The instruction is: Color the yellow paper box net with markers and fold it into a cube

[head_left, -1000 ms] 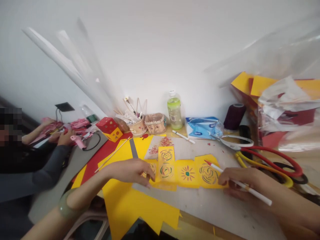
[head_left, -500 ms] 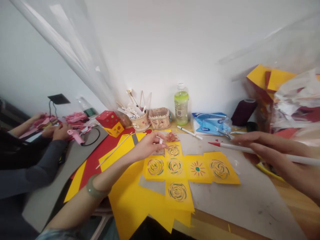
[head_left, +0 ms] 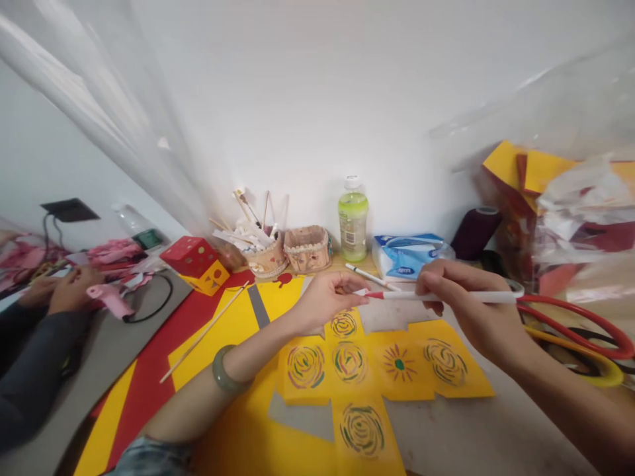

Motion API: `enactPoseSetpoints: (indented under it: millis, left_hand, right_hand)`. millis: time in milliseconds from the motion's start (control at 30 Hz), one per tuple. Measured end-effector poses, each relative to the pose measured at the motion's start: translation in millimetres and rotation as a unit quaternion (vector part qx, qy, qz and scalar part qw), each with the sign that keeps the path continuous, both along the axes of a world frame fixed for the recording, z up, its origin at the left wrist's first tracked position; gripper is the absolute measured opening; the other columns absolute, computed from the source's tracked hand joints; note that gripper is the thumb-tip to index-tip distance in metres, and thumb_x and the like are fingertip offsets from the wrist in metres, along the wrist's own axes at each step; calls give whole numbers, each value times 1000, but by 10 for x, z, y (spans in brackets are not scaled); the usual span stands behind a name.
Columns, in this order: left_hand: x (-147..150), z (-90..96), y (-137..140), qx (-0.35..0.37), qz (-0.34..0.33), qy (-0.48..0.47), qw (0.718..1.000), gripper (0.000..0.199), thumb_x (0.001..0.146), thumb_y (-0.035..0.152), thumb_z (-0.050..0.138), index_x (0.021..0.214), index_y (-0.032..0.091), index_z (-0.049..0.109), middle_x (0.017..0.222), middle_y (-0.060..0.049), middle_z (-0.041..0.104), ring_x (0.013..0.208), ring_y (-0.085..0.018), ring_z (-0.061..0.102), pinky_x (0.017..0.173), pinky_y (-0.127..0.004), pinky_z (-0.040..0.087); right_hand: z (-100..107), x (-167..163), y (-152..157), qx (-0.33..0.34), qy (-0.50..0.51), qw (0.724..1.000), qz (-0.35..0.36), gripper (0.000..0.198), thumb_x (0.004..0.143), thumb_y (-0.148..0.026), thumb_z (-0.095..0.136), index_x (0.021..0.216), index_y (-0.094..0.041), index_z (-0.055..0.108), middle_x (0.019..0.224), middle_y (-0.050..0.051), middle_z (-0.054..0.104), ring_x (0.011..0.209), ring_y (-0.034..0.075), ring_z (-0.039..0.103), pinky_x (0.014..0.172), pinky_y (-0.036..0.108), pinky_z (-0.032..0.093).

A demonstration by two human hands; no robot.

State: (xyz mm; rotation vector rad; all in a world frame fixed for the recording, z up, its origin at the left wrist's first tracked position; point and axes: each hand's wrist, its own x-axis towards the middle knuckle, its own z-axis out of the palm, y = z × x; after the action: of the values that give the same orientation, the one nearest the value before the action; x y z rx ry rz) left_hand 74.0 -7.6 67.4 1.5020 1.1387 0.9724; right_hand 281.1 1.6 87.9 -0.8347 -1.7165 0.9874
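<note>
My right hand (head_left: 469, 311) grips a white marker (head_left: 401, 296) with a red tip, held level and pointing left. The fingers of my left hand (head_left: 330, 301) pinch a small white marker cap (head_left: 362, 292), partly hidden by them, right at the marker's red end. Whether the tip has entered the cap, I cannot tell. Below both hands lies a cross-shaped yellow paper cutout (head_left: 374, 350). Its squares bear swirls of coloured strokes, and one has a sunburst with a green centre.
Behind stand a green bottle (head_left: 352, 221), a tissue pack (head_left: 409, 254), a small woven basket (head_left: 308, 250) and a cup of brushes (head_left: 268, 256). Scissors (head_left: 580, 324) lie right. A red and yellow box (head_left: 196, 264) and pink glue gun (head_left: 110, 301) are left, near another person's hands (head_left: 74, 287).
My right hand has moved left with the marker, bringing its red tip to the cap. My left hand has shifted slightly right. The view has shifted too, showing the scissors more fully.
</note>
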Motion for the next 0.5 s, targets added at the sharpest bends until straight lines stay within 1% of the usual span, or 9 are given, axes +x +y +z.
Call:
enactPoseSetpoints:
  millis: [100, 167, 233, 367, 433, 500]
  left_hand:
    - [-32, -35, 21, -27, 25, -19, 999, 12, 64, 16, 70, 75, 14, 64, 70, -1, 63, 59, -9, 53, 56, -21, 41]
    - [-45, -53, 25, -50, 20, -38, 998, 11, 63, 15, 70, 72, 14, 63, 69, 0, 63, 59, -9, 54, 57, -20, 41]
    - [-51, -76, 25, -57, 14, -51, 997, 10, 63, 14, 70, 70, 14, 62, 68, 0, 62, 60, -8, 54, 58, -20, 41]
    - [-54, -128, 19, -45, 4, -49, 998, 12, 64, 18, 70, 72, 14, 63, 66, 1, 60, 57, -8, 51, 55, -20, 39]
    - [-55, -132, 9, -26, -3, -33, 999, 14, 65, 23, 69, 75, 15, 64, 67, 1, 60, 55, -7, 49, 53, -21, 38]
    - [-55, -114, -9, -2, -17, -20, 1000, 14, 67, 25, 68, 78, 16, 66, 71, -1, 62, 57, -8, 50, 53, -21, 38]
  right_hand:
    - [-23, -9, 32, -1, -12, 1000, -19, 32, 82, -39, 54, 56, -21, 54, 50, -3, 48, 49, 11, 42, 46, 24, 30]
    - [-43, -11, 52, -11, -6, 999, -29, 31, 81, -38, 54, 56, -21, 54, 49, -3, 47, 48, 11, 42, 46, 25, 30]
    - [-62, -14, 69, -24, 4, 999, -34, 31, 81, -38, 55, 55, -21, 55, 49, -3, 47, 47, 11, 41, 45, 25, 30]
    - [-71, -30, 79, -30, -19, 999, -26, 32, 80, -40, 55, 54, -21, 53, 49, -3, 48, 47, 11, 41, 44, 24, 30]
    - [-56, -45, 72, -27, -50, 998, -13, 33, 80, -40, 54, 54, -21, 52, 50, -3, 48, 48, 11, 42, 45, 24, 31]
    - [-36, -63, 62, -28, -73, 997, 6, 34, 81, -41, 53, 54, -21, 51, 51, -3, 48, 49, 11, 43, 45, 24, 32]
